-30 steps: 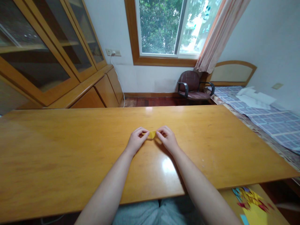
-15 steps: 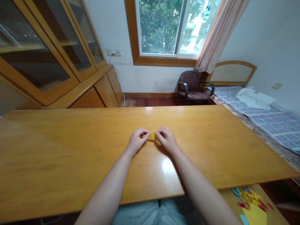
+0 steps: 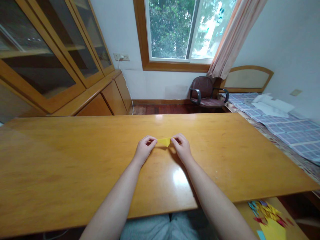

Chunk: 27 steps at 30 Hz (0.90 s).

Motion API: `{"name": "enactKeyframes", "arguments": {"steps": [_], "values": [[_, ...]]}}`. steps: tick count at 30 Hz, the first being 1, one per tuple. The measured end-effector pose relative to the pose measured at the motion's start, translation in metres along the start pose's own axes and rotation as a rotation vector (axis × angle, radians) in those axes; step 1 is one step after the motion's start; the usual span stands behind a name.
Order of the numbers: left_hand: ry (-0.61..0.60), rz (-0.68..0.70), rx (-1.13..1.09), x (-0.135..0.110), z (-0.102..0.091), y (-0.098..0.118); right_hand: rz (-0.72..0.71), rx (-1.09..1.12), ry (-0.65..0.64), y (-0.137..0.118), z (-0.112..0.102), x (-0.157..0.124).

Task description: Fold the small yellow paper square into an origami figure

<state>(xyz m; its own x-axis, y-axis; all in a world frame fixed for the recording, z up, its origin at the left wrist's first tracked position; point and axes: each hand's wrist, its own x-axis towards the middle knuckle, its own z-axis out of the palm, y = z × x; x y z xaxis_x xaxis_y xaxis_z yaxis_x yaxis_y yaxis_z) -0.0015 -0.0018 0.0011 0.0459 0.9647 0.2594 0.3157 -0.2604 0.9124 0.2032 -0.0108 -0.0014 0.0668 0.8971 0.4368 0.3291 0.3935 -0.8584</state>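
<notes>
A small piece of folded yellow paper (image 3: pixel 164 142) stretches between my two hands, just above the wooden table (image 3: pixel 75 166). My left hand (image 3: pixel 146 147) pinches its left end between thumb and fingers. At the right end, my right hand (image 3: pixel 181 146) grips the paper the same way. A fold or flap points down near the right side of the piece. The ends under my fingertips are hidden.
Below the table's right front edge, a lower surface holds yellow sheets (image 3: pixel 272 229) and a pile of coloured folded paper pieces (image 3: pixel 267 210). Beyond the table stand a chair (image 3: pixel 202 90), a bed (image 3: pixel 287 123) and a glass-fronted cabinet (image 3: pixel 50 66).
My hands have moved apart, the right one shifting right and the left slightly left. More of the yellow paper shows between them, looking longer and flatter.
</notes>
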Motion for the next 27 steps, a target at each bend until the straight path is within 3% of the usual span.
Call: {"name": "enactKeyframes", "arguments": {"steps": [6, 14, 27], "values": [[0.081, -0.081, -0.087, 0.0011, -0.0027, -0.0007, 0.075, 0.033, 0.083, -0.0012, -0.0012, 0.002], [0.103, -0.047, -0.087, 0.0015, 0.0, -0.0003, 0.03, 0.001, 0.013, 0.0007, 0.0014, 0.0008], [-0.092, 0.094, 0.032, -0.0015, 0.0015, 0.0046, -0.06, -0.006, -0.12, -0.0062, 0.0007, -0.0003]]}}
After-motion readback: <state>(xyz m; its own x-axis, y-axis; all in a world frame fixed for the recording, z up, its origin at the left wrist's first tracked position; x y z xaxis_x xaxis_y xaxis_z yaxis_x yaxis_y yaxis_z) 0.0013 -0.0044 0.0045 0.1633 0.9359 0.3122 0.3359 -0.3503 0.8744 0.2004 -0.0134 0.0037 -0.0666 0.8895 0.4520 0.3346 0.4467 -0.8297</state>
